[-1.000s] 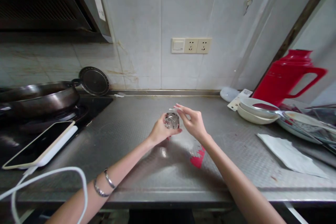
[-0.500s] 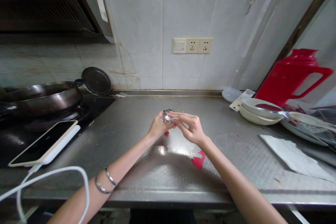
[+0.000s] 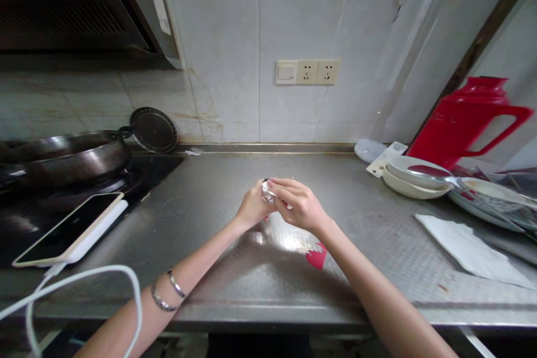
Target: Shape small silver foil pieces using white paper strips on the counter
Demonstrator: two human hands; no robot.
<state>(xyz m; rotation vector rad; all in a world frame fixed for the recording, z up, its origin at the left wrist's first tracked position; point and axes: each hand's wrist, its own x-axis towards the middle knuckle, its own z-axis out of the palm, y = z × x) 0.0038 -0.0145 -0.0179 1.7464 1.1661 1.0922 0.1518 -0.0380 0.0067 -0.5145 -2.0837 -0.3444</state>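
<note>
Near the middle of the metal counter, my left hand (image 3: 252, 207) is closed round a small crumpled piece of silver foil (image 3: 265, 191). The fingers of my right hand (image 3: 298, 204) pinch the foil from the right, and the two hands touch or nearly touch. What the foil wraps is mostly hidden; a bit of red shows just below my left hand. A torn red scrap (image 3: 316, 256) lies on the counter in front of my right forearm's inner side.
A phone (image 3: 69, 226) with a white cable lies at the left by a pan (image 3: 71, 159) on the stove. At the right stand a red jug (image 3: 465, 123), stacked bowls (image 3: 415, 187) and a plate (image 3: 486, 207), with a white tissue (image 3: 472, 249) before them.
My right hand has shifted slightly left and closer over the foil, covering more of it. The other objects have not moved.
</note>
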